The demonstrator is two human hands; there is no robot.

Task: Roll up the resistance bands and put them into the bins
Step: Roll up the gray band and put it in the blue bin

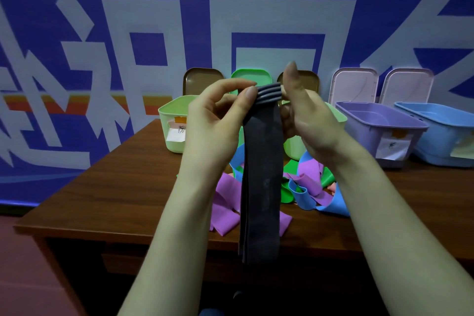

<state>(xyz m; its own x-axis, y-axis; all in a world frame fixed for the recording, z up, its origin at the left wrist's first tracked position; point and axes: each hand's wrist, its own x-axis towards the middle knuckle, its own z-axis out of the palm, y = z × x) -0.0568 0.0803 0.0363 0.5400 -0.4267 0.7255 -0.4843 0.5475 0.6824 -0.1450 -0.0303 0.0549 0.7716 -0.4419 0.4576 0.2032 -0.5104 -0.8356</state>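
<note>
Left hand [218, 123] and right hand [310, 123] pinch the dark band [261, 174] at its top; rolling seems barely begun, next wind in the tail below.

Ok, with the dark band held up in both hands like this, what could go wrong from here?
1. Only the top of the dark band is rolled, pinched by the left hand and right hand; a slipped pinch could let it spring open.
2. Its long tail hangs free in front of the pile of loose bands and might drag some along.
3. The green bin, purple bin and blue bin don't match its colour, so it may be misplaced.
</note>
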